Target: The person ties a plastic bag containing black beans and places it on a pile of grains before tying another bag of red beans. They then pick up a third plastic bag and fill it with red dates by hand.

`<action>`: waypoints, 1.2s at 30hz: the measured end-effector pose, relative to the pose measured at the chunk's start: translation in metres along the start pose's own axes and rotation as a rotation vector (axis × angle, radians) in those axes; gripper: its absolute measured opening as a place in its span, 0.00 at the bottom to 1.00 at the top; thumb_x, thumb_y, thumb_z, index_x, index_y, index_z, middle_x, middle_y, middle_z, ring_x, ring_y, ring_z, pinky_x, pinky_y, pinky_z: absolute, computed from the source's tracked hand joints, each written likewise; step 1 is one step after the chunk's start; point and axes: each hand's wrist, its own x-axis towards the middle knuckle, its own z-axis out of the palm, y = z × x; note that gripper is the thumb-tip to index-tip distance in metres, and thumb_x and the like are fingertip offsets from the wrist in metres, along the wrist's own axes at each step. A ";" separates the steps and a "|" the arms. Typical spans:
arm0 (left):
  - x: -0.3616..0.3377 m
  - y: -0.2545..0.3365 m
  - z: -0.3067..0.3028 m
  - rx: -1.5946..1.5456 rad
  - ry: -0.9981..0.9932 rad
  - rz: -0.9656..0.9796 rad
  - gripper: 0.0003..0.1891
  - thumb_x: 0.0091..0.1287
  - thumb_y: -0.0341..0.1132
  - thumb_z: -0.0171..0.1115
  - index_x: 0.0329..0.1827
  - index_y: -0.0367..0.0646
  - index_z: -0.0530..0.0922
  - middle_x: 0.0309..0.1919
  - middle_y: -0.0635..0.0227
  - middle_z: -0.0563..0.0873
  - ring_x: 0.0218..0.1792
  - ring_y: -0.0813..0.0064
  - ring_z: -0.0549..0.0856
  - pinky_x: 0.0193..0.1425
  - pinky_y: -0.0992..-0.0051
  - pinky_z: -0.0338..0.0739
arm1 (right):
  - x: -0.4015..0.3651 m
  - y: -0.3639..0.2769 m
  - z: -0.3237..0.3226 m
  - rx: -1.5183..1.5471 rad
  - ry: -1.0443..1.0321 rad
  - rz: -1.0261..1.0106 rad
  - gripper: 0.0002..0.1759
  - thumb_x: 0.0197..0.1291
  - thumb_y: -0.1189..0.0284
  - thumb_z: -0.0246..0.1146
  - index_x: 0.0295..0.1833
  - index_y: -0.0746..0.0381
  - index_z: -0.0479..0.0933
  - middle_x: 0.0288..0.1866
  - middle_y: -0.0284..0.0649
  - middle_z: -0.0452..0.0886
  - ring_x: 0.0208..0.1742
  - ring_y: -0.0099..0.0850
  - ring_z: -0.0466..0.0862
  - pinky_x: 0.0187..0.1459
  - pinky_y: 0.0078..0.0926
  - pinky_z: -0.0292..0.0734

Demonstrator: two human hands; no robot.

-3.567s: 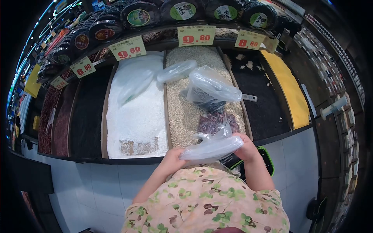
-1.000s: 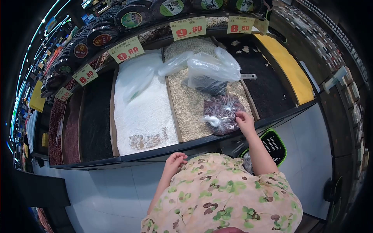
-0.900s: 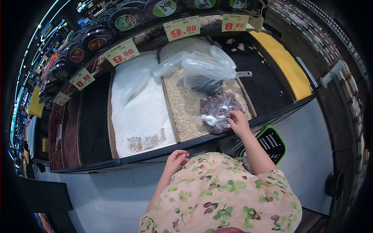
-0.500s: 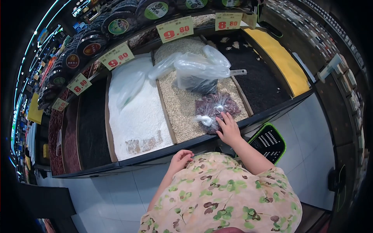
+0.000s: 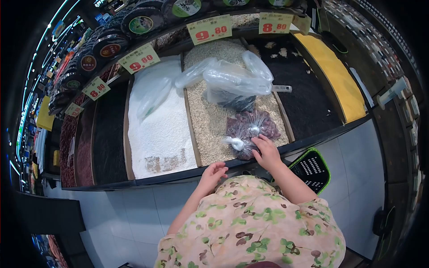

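Right hand (image 5: 267,152) lies flat, fingers spread, on tied red-bean bag (image 5: 250,127); left hand (image 5: 213,172) open, empty. Lifting needs grip at knot (image 5: 235,143).

Knotted clear bag of dark red beans (image 5: 251,128), lying on pale grain (image 5: 209,127), near front edge

tied bag (image 5: 249,130) on grain bin (image 5: 209,127), basket (image 5: 313,167) right
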 end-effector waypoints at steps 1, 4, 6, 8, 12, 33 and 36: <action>0.006 0.004 0.005 -0.030 0.019 -0.013 0.18 0.67 0.37 0.54 0.57 0.42 0.68 0.44 0.69 0.81 0.36 0.81 0.80 0.38 0.80 0.70 | 0.004 0.003 -0.003 0.042 0.035 0.005 0.21 0.48 0.72 0.63 0.51 0.59 0.74 0.54 0.43 0.75 0.60 0.46 0.69 0.59 0.41 0.66; 0.022 0.019 0.020 -0.156 0.039 -0.076 0.23 0.66 0.37 0.54 0.63 0.42 0.62 0.45 0.65 0.81 0.37 0.79 0.80 0.37 0.78 0.71 | 0.019 0.028 -0.005 0.058 0.094 -0.029 0.20 0.48 0.75 0.62 0.51 0.60 0.74 0.52 0.42 0.76 0.60 0.46 0.70 0.59 0.41 0.66; 0.034 0.025 0.026 -0.246 0.042 -0.126 0.25 0.66 0.37 0.54 0.65 0.43 0.59 0.45 0.64 0.80 0.37 0.78 0.80 0.37 0.78 0.71 | 0.026 0.044 -0.003 -0.011 0.126 -0.049 0.23 0.45 0.76 0.63 0.51 0.60 0.73 0.54 0.43 0.74 0.62 0.47 0.67 0.60 0.42 0.64; 0.051 0.022 0.029 -0.468 -0.008 -0.139 0.25 0.66 0.38 0.54 0.64 0.42 0.59 0.45 0.62 0.80 0.37 0.75 0.80 0.37 0.76 0.72 | 0.037 0.043 -0.013 -0.047 0.061 -0.020 0.24 0.44 0.76 0.64 0.51 0.59 0.73 0.56 0.44 0.72 0.63 0.48 0.66 0.61 0.43 0.63; 0.075 0.024 0.035 -0.636 -0.113 -0.211 0.23 0.66 0.38 0.54 0.62 0.44 0.60 0.45 0.62 0.79 0.37 0.73 0.81 0.37 0.75 0.73 | 0.052 0.050 -0.017 -0.064 -0.094 0.040 0.26 0.41 0.73 0.66 0.52 0.53 0.73 0.63 0.45 0.64 0.66 0.51 0.60 0.64 0.45 0.59; 0.039 0.099 0.048 -0.471 0.017 0.241 0.10 0.58 0.35 0.56 0.36 0.36 0.73 0.25 0.62 0.80 0.23 0.73 0.79 0.27 0.76 0.73 | 0.073 0.068 -0.012 0.010 -0.091 -0.093 0.24 0.37 0.71 0.66 0.46 0.56 0.75 0.63 0.50 0.62 0.67 0.55 0.56 0.65 0.50 0.54; 0.019 0.114 0.044 -0.395 0.175 0.279 0.19 0.50 0.42 0.59 0.35 0.33 0.72 0.21 0.59 0.78 0.20 0.71 0.77 0.24 0.75 0.72 | 0.077 0.063 -0.015 -0.026 -0.117 -0.101 0.23 0.35 0.71 0.68 0.44 0.57 0.75 0.63 0.51 0.62 0.68 0.55 0.55 0.64 0.50 0.54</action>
